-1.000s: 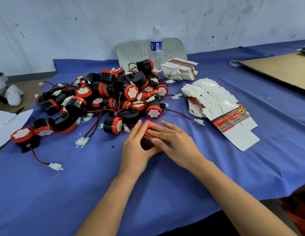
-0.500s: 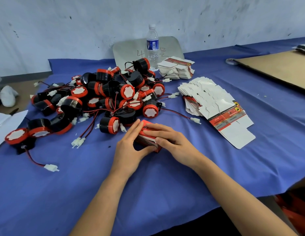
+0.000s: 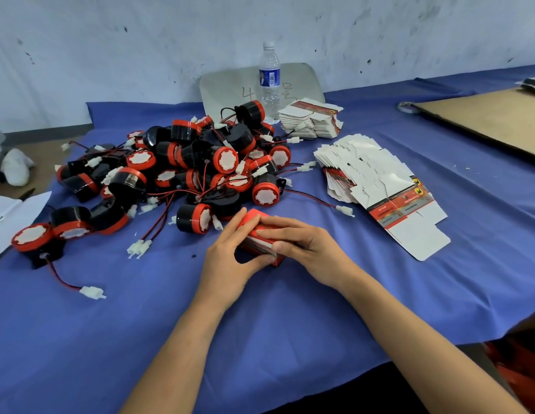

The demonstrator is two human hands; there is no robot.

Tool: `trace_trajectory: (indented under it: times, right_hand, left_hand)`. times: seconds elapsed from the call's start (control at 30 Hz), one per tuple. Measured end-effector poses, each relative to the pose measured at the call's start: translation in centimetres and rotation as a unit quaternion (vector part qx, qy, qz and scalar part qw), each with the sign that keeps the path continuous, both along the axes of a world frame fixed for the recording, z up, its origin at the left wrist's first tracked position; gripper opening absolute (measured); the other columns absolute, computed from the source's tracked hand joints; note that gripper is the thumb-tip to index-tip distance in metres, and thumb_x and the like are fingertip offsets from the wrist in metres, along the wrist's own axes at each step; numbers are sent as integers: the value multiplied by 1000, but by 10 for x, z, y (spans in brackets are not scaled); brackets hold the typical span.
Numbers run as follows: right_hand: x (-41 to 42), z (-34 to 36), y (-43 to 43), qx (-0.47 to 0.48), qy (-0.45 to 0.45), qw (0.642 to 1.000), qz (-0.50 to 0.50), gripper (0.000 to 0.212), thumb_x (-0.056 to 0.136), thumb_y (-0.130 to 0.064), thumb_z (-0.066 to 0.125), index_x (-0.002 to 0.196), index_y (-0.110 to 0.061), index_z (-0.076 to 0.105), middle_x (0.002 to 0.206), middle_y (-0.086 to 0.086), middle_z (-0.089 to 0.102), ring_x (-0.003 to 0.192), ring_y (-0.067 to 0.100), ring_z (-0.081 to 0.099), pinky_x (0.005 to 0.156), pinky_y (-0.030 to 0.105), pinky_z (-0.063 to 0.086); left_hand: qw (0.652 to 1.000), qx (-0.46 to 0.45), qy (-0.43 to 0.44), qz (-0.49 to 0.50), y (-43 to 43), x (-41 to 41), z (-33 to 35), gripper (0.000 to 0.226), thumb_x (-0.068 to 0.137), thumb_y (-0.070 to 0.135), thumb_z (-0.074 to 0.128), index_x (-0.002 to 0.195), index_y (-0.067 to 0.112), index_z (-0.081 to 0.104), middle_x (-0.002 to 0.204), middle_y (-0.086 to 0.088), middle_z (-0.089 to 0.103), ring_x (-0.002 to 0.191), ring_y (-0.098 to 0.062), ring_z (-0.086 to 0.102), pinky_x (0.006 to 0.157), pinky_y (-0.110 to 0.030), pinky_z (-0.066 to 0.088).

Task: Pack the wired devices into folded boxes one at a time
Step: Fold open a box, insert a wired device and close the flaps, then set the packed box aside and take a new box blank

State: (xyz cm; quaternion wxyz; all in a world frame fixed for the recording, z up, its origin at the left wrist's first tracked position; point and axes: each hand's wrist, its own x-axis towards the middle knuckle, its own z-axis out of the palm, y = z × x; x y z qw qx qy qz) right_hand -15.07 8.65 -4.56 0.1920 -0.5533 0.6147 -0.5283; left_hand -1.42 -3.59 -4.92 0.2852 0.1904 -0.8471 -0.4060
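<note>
Item in hand: one red folded box (image 3: 258, 238), resting on the blue-covered surface (image 3: 290, 324) near centre, just in front of the heap of devices.

Left hand (image 3: 230, 261): fingers curled round the box's left end, thumb pressing at its near lower edge. Right hand (image 3: 308, 243): fingers laid flat along the top, thumb at the near right corner; both closed on the box.

Change noted: against the view of a second ago, the left thumb has moved in under the near edge and the right fingers have drawn back along the lid, baring more of the red top. Judged to mean that the flap is being pressed shut and this unit is nearly finished; whether a device is inside cannot be seen.

Count, wired devices (image 3: 182, 174): one heap to the far left of the box, black drums with red rings, red-black leads and white plugs. Roughly three dozen, tangled, exact number not countable.

Count, flat box blanks: two stacks. One fanned stack (image 3: 376, 180) to the right; one smaller stack (image 3: 312, 121) farther off.

Count, other: one water bottle (image 3: 269, 82); one grey board (image 3: 230, 88) behind it; one brown cardboard sheet (image 3: 493, 118) at far right.
</note>
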Motion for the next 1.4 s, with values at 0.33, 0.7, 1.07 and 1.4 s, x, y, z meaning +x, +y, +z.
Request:
trace_trajectory:
  times: [0.33, 0.7, 1.07, 1.4]
  right_hand:
    - [2, 7, 6, 59, 164, 984, -42, 33, 95, -17, 61, 127, -22, 64, 147, -7, 45, 142, 12, 32, 115, 35, 31]
    - [8, -1, 19, 94, 164, 968, -162, 64, 86, -28, 72, 142, -34, 42, 143, 1, 46, 132, 15, 42, 107, 29, 38]
    - [-8, 26, 100, -351, -249, 691, -580, 59, 77, -30, 74, 129, -36, 47, 116, -2, 57, 93, -1, 61, 85, 21, 47]
    - [-46, 31, 117, -91, 5, 716, -692, 87, 71, -60, 72, 145, -42, 29, 162, 8, -1, 149, 26, -9, 116, 55, -1]
  left_hand:
    - [999, -41, -14, 28, 0, -2, 0, 66, 77, 22, 80, 137, 29, 52, 144, 27, 28, 122, 24, 22, 90, 9, 20]
    - [990, -126, 46, 42, 11, 0, 5, 31, 83, 4, 72, 112, 14, 72, 129, -2, 60, 117, -10, 55, 100, -7, 34]
    - [992, -82, 47, 81, -3, -3, -6, 37, 90, -4, 59, 120, 17, 64, 117, -1, 58, 99, -1, 58, 84, -11, 40]
    - [997, -52, 3, 64, -7, -9, -14, 30, 91, -2, 59, 103, 24, 68, 104, 2, 65, 84, 23, 51, 76, 3, 35]
